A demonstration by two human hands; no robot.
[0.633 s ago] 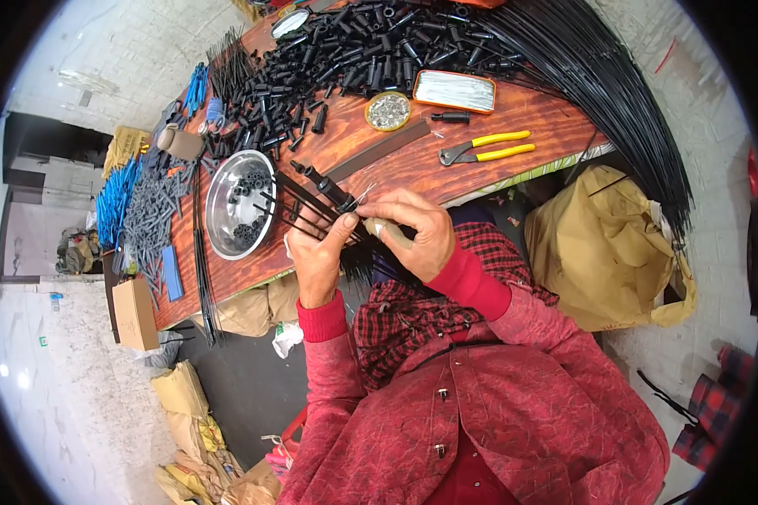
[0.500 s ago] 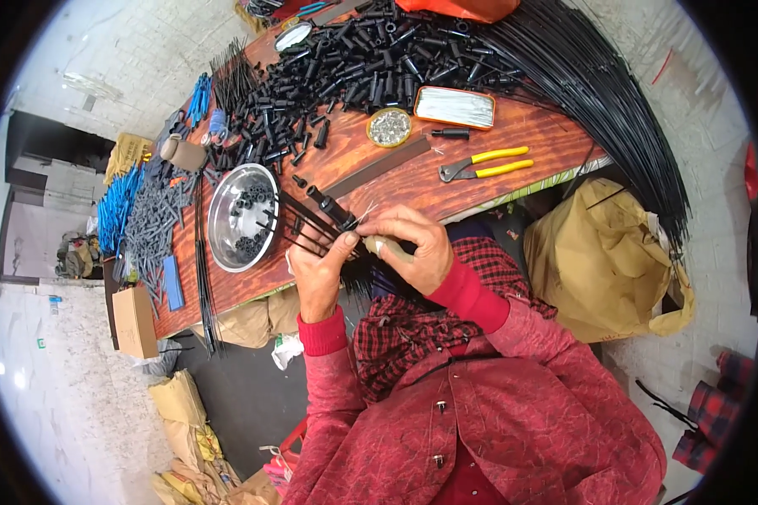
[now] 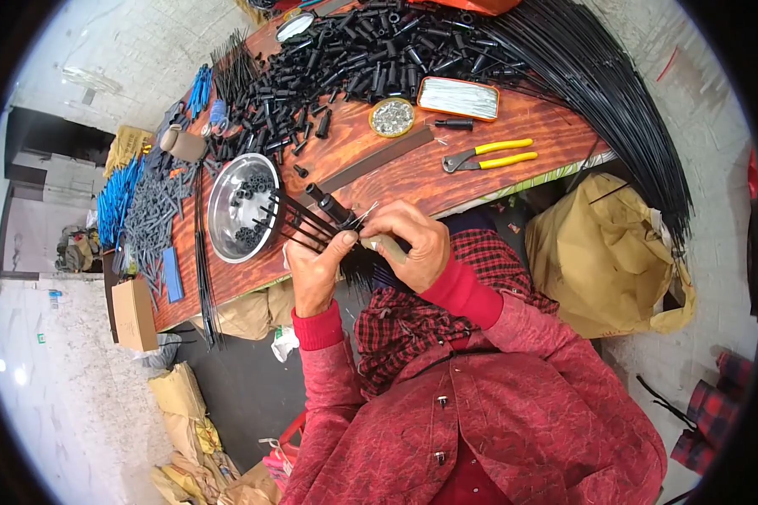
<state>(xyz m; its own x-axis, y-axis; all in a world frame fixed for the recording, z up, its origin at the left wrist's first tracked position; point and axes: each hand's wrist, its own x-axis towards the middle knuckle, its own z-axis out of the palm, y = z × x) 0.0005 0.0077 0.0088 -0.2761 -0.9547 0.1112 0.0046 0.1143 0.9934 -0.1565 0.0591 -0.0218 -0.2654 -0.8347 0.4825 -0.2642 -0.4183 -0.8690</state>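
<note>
Left hand (image 3: 313,271) closed around a bundle of thin black rods (image 3: 301,220), just off the bench's (image 3: 400,187) near edge. Black tubular fitting (image 3: 332,207) lies at its thumb, pointing up and left. Right hand (image 3: 417,246): fingertips pinching pale wires (image 3: 367,212) at the fitting's lower end. Clear bowl (image 3: 225,225) of short black pieces left of the rods; yellow-handled pliers (image 3: 491,162) farther right, by the near edge.

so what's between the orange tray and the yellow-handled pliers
In the head view, a black tubular piece lies between the orange tray and the pliers.
</note>
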